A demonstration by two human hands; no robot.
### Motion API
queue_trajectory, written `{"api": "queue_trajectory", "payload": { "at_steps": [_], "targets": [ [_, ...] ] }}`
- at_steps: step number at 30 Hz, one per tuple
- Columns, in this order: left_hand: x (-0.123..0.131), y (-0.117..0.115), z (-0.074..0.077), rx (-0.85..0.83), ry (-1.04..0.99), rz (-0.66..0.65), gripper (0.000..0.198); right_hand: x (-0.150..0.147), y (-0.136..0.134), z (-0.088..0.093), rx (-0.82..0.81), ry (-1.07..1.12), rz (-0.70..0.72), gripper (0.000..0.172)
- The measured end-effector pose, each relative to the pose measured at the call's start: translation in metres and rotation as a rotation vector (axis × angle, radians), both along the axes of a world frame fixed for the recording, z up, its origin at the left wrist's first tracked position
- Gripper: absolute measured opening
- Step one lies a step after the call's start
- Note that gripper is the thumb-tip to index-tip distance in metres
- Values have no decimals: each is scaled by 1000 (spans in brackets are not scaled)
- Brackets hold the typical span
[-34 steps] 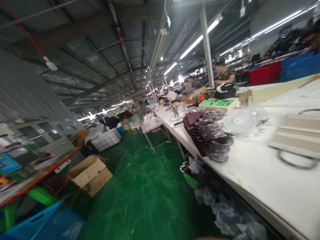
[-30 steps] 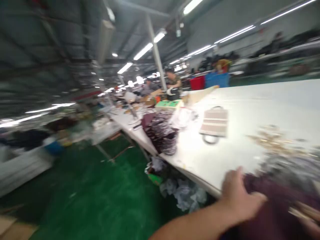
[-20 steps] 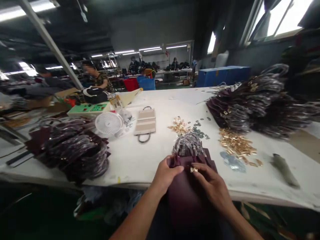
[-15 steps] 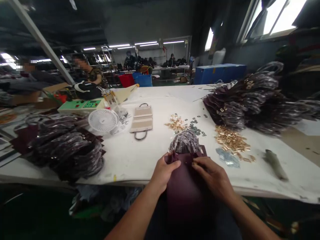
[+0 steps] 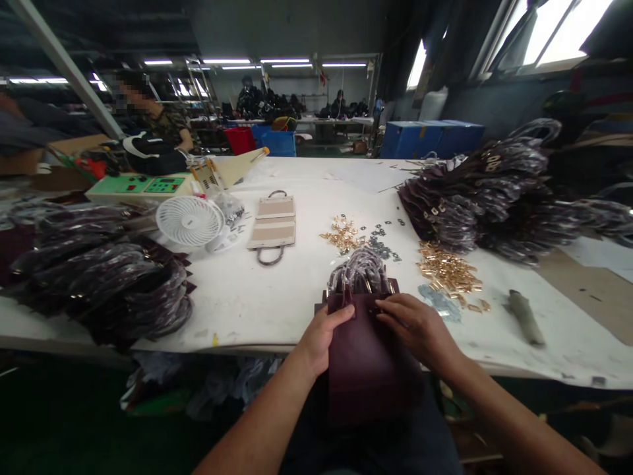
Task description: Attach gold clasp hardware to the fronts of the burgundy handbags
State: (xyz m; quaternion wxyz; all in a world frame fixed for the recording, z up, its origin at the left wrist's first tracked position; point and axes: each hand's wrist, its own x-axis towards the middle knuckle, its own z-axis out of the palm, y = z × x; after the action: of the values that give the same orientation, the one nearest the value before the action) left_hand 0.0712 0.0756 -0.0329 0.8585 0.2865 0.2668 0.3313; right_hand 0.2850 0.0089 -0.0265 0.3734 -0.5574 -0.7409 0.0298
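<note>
A dark burgundy leather bag panel (image 5: 368,369) hangs over the table's front edge and my lap. Behind its top edge bunch several handles (image 5: 364,269) wrapped in clear plastic. My left hand (image 5: 324,333) grips the panel's upper left, thumb lying on the front near a handle tab. At the upper right, my right hand (image 5: 413,323) has its thumb and fingertips pinched against the panel; whatever lies between them is hidden. Small gold fittings (image 5: 448,269) and flat grey metal plates (image 5: 439,303) lie to the right of that hand. Farther back are more gold pieces (image 5: 341,232) and dark washers (image 5: 380,245).
Stacks of burgundy panels with wrapped handles lie at left (image 5: 109,277) and right (image 5: 475,204). A white fan (image 5: 190,221), a beige bag piece (image 5: 273,224) and a green-faced machine (image 5: 143,187) stand left. A greyish roll (image 5: 525,318) lies right. A person (image 5: 163,122) sits beyond.
The view has shifted slightly, and the panel's top edge shows more squarely. My right fingertips have moved on the panel's upper right; the gold glint seen between them earlier is now hidden.
</note>
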Motion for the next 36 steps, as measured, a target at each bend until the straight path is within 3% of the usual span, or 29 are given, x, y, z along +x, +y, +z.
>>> {"api": "queue_trajectory", "payload": {
  "at_steps": [12, 22, 30, 36],
  "targets": [
    [6, 0, -3, 28, 68, -44, 41, 9, 18, 7, -43, -363, 83, 33],
    [11, 5, -17, -30, 61, -3, 41, 21, 27, 16, -136, -308, 258, 29],
    [12, 1, -8, -28, 93, 23, 36, 19, 31, 15, -162, -337, 231, 30],
    [15, 1, -7, -27, 57, 25, 35, 9, 25, 12, -166, -438, 78, 26]
  ]
}}
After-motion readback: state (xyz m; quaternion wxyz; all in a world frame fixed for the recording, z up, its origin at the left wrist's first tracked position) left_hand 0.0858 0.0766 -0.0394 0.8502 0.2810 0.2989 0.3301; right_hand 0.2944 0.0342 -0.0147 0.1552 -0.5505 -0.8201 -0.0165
